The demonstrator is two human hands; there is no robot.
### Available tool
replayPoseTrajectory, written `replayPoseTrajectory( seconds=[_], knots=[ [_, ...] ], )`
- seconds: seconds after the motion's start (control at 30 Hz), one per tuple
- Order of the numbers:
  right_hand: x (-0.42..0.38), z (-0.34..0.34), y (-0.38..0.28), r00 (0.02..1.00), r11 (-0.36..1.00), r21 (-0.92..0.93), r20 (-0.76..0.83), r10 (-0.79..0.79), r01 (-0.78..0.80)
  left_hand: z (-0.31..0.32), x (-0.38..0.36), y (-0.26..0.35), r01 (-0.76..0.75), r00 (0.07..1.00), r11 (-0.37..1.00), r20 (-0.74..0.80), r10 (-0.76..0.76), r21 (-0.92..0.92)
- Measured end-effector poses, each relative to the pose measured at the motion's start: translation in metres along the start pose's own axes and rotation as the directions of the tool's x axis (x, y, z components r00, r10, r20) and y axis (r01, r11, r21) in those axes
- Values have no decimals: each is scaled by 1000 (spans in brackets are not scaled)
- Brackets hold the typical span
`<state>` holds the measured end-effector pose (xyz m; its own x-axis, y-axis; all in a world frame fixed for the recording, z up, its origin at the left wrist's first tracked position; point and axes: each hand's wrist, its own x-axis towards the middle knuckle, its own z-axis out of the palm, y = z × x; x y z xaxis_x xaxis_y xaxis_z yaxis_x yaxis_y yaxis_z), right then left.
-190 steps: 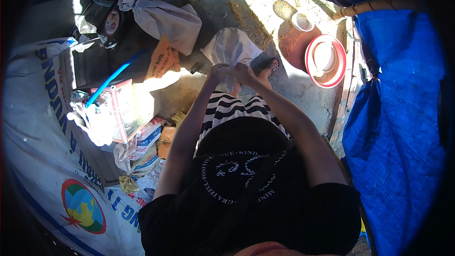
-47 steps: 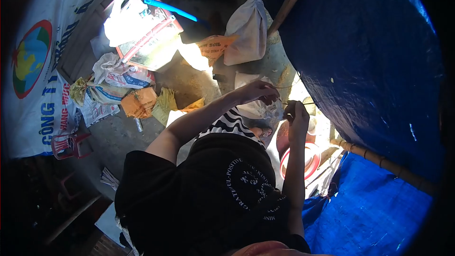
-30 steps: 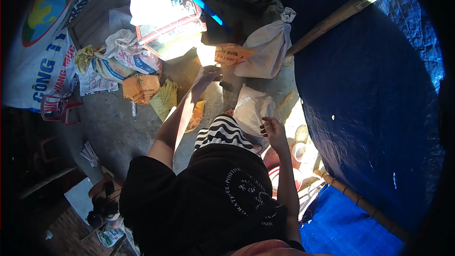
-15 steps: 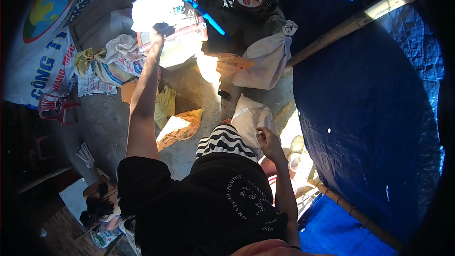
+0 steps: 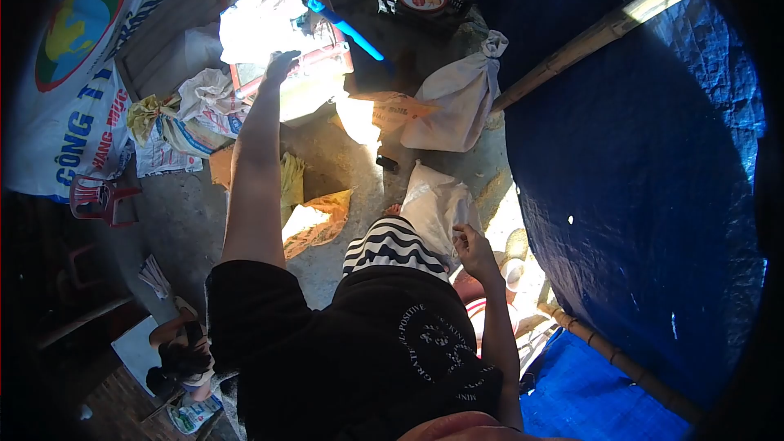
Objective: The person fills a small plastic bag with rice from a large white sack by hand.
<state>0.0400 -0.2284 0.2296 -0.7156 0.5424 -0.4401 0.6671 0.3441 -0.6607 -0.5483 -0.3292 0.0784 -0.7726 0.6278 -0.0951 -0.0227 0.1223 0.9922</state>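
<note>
Head view: white sack (image 5: 433, 202) lies just beyond my striped trousers (image 5: 392, 249), ahead and left of right hand (image 5: 475, 253), which is nearer; sack's long axis runs away from me, leaning left. Right fingers loosely curled; can't tell if they pinch anything or touch sack. Left hand (image 5: 280, 67) is out at red-framed box (image 5: 328, 53), grip lost in glare; sack's near end partly hidden by right hand

Single head view: from head height, facing steeply down past shirt (image 5: 359, 351) to floor (image 5: 196, 229); hands at mid-range.
</note>
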Motion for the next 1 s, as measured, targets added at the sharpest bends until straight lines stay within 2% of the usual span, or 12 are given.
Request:
replayPoseTrajectory(
  seconds=[0.03,0.2,0.33,0.5,0.57,0.63,0.67,0.7,0.77,0.9,0.97,1.0],
  knots=[
    [0,-2,-3,1000,1000,19,12,5,-5,9,-2,-15,183,972,918,-77,-223,-351],
    [-1,-4,-8,1000,999,30,14,14,-14,19,-10,-45,85,977,849,-123,-174,-522],
    [-4,4,-2,999,999,21,19,37,-38,21,-15,-30,53,991,867,-79,-106,-496],
    [-15,13,7,999,999,36,4,36,-36,43,-30,-15,193,970,933,-86,-228,-304],
    [-18,12,7,996,991,95,15,90,-91,63,-45,-23,129,991,909,26,-130,-395],
    [-23,12,9,998,996,67,-22,61,-60,100,-66,-31,339,941,890,111,-320,-305],
    [-26,10,6,995,992,73,-18,100,-98,130,-71,-48,465,885,875,32,-465,-137],
    [-29,11,12,997,997,22,-36,73,-72,147,-80,-67,487,861,871,204,-466,-66],
    [-35,12,22,994,998,42,-89,59,-56,198,-134,-49,509,779,860,446,-440,-41],
    [-53,5,35,979,986,45,-116,166,-162,313,-232,-38,454,505,792,614,-607,409],
    [-63,4,42,971,978,66,-124,204,-197,347,-289,-12,462,435,767,640,-634,445],
    [-69,5,47,963,973,77,-146,227,-218,360,-313,-9,325,493,821,656,-571,470]
  ],
)
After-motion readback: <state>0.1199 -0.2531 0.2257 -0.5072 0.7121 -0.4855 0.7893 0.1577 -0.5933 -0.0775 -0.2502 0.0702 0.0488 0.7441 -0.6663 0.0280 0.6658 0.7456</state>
